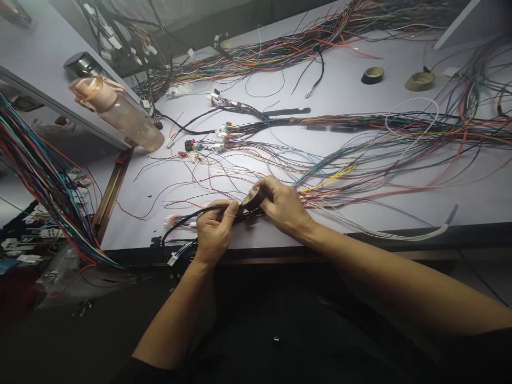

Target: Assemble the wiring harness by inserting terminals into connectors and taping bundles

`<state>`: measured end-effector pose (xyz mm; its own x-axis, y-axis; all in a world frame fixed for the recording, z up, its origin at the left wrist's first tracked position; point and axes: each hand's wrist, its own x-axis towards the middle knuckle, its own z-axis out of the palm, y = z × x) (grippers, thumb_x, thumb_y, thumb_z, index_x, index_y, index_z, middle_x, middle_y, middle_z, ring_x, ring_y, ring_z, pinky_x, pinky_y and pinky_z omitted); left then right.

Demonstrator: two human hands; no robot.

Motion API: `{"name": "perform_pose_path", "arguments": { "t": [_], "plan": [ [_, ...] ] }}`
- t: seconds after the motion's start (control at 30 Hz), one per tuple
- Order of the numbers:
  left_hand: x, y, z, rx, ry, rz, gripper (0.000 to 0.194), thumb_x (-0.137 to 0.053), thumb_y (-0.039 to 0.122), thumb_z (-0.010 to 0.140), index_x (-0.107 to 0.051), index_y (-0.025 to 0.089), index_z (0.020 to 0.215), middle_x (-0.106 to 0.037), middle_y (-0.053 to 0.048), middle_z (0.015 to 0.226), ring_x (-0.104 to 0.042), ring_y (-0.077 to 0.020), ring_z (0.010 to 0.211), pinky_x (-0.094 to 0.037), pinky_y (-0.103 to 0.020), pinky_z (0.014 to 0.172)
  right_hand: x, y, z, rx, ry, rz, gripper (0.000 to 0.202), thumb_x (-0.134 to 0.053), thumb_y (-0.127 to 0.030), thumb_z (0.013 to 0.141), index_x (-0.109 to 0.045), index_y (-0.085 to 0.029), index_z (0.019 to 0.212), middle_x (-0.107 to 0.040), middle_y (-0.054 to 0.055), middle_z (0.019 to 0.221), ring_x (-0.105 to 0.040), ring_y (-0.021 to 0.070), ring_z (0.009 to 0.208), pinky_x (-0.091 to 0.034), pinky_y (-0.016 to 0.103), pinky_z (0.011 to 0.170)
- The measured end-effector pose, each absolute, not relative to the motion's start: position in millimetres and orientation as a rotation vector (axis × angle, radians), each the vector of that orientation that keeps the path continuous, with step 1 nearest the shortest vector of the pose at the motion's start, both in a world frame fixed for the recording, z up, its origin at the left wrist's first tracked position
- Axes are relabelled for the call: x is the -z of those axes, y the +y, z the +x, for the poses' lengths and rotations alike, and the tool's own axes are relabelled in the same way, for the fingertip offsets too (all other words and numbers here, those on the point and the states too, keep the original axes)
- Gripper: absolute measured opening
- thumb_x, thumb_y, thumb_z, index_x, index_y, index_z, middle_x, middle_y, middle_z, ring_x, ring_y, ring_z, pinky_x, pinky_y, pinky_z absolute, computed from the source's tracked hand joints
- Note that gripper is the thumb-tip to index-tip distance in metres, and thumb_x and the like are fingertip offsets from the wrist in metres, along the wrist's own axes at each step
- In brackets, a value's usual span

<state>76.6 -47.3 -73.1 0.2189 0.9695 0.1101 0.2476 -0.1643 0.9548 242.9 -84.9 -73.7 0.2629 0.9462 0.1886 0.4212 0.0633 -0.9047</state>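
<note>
Near the table's front edge, my left hand (216, 230) is closed on a black-wrapped wire bundle (188, 216), thumb on top. White connectors hang from the bundle's left end, one of them a white plug (173, 260) by the table edge. My right hand (285, 208) pinches a roll of black tape (252, 199), held tilted right against the bundle beside my left thumb. Loose wires, with yellow wires (332, 178) among them, fan out to the right behind my right hand. The strip of tape between roll and bundle is too small to make out.
A clear bottle (128, 120) lies tilted at the left. Two more tape rolls, a black one (373, 75) and a brownish one (419, 81), lie at the back right. A long wire bundle (248, 61) runs along the back; coloured wires (44, 186) hang at the far left.
</note>
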Motion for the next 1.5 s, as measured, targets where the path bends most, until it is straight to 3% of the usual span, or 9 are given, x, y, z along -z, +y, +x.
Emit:
{"name": "perform_pose_path", "arguments": {
  "t": [0.13, 0.3, 0.53, 0.63, 0.77, 0.93, 1.13, 1.3, 1.5],
  "plan": [
    [72, -45, 76, -1.045, 1.137, 1.566, 0.023, -0.07, 0.038, 0.079, -0.066, 0.016, 0.081, -0.067, -0.003, 0.074, -0.065, -0.0148, 0.067, -0.054, -0.028, 0.068, 67, -89, 252, -0.262, -1.668, -1.466, 0.037, -0.054, -0.007, 0.082, -0.06, -0.023, 0.115, -0.064, 0.005, 0.114, -0.059, 0.0169, 0.092, -0.041, 0.03, 0.079],
    [73, -44, 76, -1.058, 1.099, 1.624, 0.018, -0.07, 0.035, 0.08, -0.067, 0.017, 0.081, -0.068, -0.003, 0.074, -0.066, -0.0155, 0.068, -0.054, -0.028, 0.068, 63, -77, 262, 0.029, -2.001, -1.481, 0.026, -0.048, -0.013, 0.093, -0.07, -0.026, 0.094, -0.065, 0.003, 0.105, -0.057, 0.015, 0.083, -0.033, 0.033, 0.079],
    [75, -44, 69, -1.085, 1.073, 1.71, 0.015, -0.069, 0.033, 0.082, -0.068, 0.018, 0.084, -0.069, -0.004, 0.08, -0.066, -0.0159, 0.075, -0.053, -0.031, 0.074, 68, -49, 265, -0.403, -1.882, -1.361, 0.022, -0.055, -0.009, 0.083, -0.071, -0.019, 0.094, -0.065, 0.004, 0.099, -0.061, 0.0136, 0.084, -0.042, 0.024, 0.068],
    [76, -43, 70, -1.123, 1.005, 1.797, 0.012, -0.067, 0.031, 0.084, -0.067, 0.019, 0.085, -0.067, -0.004, 0.082, -0.064, -0.0159, 0.081, -0.052, -0.032, 0.079, 70, -51, 271, -0.703, -1.78, -1.232, 0.037, -0.057, -0.004, 0.076, -0.065, -0.017, 0.109, -0.067, 0.004, 0.101, -0.063, 0.0132, 0.087, -0.047, 0.023, 0.072],
    [76, -40, 74, -1.231, 0.87, 1.909, 0.006, -0.066, 0.026, 0.085, -0.064, 0.02, 0.083, -0.063, -0.004, 0.087, -0.062, -0.0159, 0.086, -0.051, -0.033, 0.081, 65, -51, 271, -0.957, -1.625, -1.257, 0.046, -0.062, -0.009, 0.074, -0.056, -0.016, 0.119, -0.065, 0.006, 0.11, -0.062, 0.0081, 0.069, -0.048, 0.021, 0.063],
    [76, -42, 75, -1.272, 0.868, 1.979, 0.005, -0.064, 0.025, 0.086, -0.064, 0.021, 0.083, -0.064, -0.004, 0.089, -0.063, -0.0166, 0.088, -0.051, -0.036, 0.083, 51, -42, 269, -1.014, -1.86, -1.461, 0.057, -0.067, -0.009, 0.07, -0.054, -0.017, 0.125, -0.07, 0.003, 0.093, -0.062, 0.0124, 0.075, -0.044, 0.022, 0.067],
    [77, -43, 73, -1.296, 0.869, 2.027, 0.002, -0.066, 0.021, 0.085, -0.065, 0.02, 0.084, -0.068, -0.004, 0.089, -0.065, -0.017, 0.087, -0.052, -0.037, 0.083, 55, -35, 275, -0.795, -1.774, -1.756, 0.034, -0.065, -0.01, 0.075, -0.064, -0.019, 0.108, -0.07, -0.001, 0.078, -0.06, 0.015, 0.071, -0.038, 0.025, 0.065],
    [78, -44, 77, -1.292, 0.915, 1.948, 0.004, -0.064, 0.023, 0.087, -0.063, 0.019, 0.085, -0.07, -0.007, 0.1, -0.067, -0.0197, 0.098, -0.052, -0.042, 0.09, 64, -45, 281, -0.734, -1.756, -1.612, 0.02, -0.061, -0.012, 0.082, -0.065, -0.017, 0.101, -0.07, 0.0, 0.081, -0.06, 0.0136, 0.072, -0.04, 0.025, 0.067],
    [76, -45, 79, -1.27, 0.928, 2.028, 0.002, -0.061, 0.021, 0.089, -0.061, 0.02, 0.09, -0.072, -0.005, 0.101, -0.068, -0.0202, 0.102, -0.043, -0.048, 0.103, 71, -84, 283, -0.18, -1.901, -1.365, 0.017, -0.052, -0.024, 0.093, -0.066, -0.016, 0.086, -0.068, 0.006, 0.087, -0.056, 0.0158, 0.079, -0.038, 0.029, 0.072]
  ]
}}
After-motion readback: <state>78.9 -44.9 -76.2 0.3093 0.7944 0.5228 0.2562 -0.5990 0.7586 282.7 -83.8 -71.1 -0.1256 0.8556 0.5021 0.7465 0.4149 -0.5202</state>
